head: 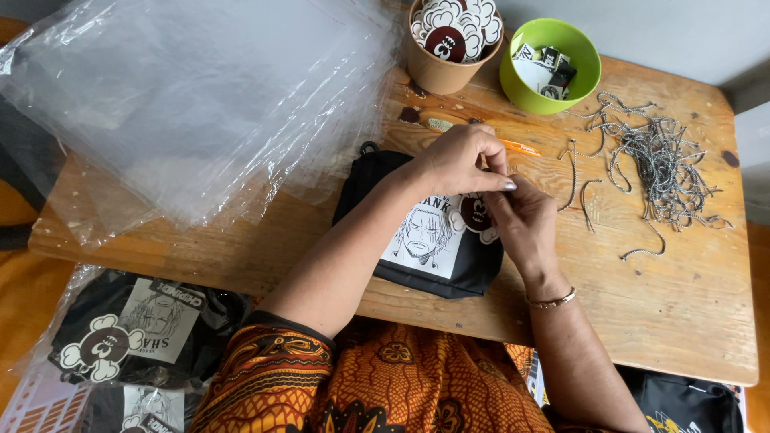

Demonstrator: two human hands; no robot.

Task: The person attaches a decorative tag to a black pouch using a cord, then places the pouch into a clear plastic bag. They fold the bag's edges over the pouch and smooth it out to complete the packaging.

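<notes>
A black pouch (417, 265) with a white drawn face patch lies on the wooden table (682, 297) in front of me. My left hand (457, 160) and my right hand (521, 216) meet above its upper right corner, fingertips pinched together on something small. A dark round charm with a white cloud-shaped edge (477, 215) hangs at the pouch just under my fingers. What my fingertips pinch is hidden between them.
A stack of clear plastic bags (184, 96) covers the table's left. At the back stand a tan cup of round charms (449, 40) and a green bowl of small tags (553, 68). Several metal ball chains (658, 160) lie at right. Bagged pouches (128, 329) rest lower left.
</notes>
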